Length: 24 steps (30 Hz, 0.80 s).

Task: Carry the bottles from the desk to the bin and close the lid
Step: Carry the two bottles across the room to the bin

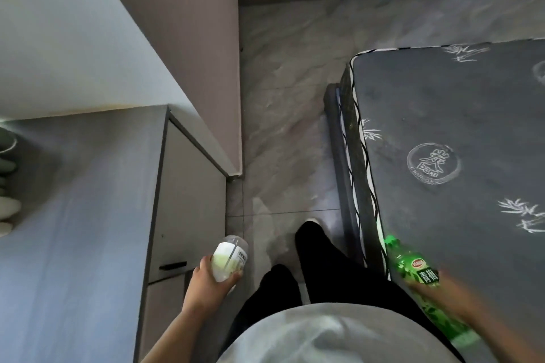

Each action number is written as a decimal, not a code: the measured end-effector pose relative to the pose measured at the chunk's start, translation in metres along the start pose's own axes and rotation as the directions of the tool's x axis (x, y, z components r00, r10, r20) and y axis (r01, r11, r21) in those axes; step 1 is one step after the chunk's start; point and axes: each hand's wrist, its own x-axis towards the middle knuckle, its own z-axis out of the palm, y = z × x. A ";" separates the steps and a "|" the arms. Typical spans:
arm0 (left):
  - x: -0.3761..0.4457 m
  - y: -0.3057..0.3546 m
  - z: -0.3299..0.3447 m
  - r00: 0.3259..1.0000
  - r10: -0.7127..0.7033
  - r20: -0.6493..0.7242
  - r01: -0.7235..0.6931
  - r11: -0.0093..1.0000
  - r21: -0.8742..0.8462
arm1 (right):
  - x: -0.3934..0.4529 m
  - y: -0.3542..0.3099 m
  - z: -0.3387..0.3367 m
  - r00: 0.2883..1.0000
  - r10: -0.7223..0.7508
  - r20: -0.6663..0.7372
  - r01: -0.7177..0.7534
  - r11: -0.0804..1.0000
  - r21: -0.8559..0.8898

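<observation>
The left hand (211, 277) curls round a clear cup (228, 259) with a domed lid and pale green drink, thumb on one side and fingers on the other, held low beside the left thigh. The right hand (442, 289) (blurred) grips a green bottle (413, 268) round its labelled middle; the bottle lies slanted, one end forward over the bed's corner, the other back along the forearm. Both forearms reach down and forward past a grey shirt (324, 333).

Between the hands are the person's legs in black trousers (324, 268), one shoe tip (311, 220) forward on the grey marbled floor (289, 97). Just left of the cup stands the desk (88, 215), its drawer fronts (188, 200) facing the aisle; pale objects at its far left edge are too blurred to name. To the right a dark mattress (457, 127) with bamboo print narrows the passage. A wall (182, 38) closes the left side ahead.
</observation>
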 end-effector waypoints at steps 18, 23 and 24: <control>0.113 0.139 -0.030 0.987 -0.162 -0.003 0.162 0.987 -0.016 | 0.134 -0.161 -0.157 0.985 -0.163 -0.057 0.167 0.983 0.073; 0.171 0.191 -0.055 0.994 -0.110 0.009 0.110 0.994 0.006 | 0.164 -0.190 -0.178 0.994 -0.039 -0.105 0.045 0.998 0.052; 0.182 0.204 -0.061 0.995 -0.094 0.016 0.094 0.996 0.013 | 0.167 -0.193 -0.181 0.994 -0.012 -0.108 0.018 0.998 0.056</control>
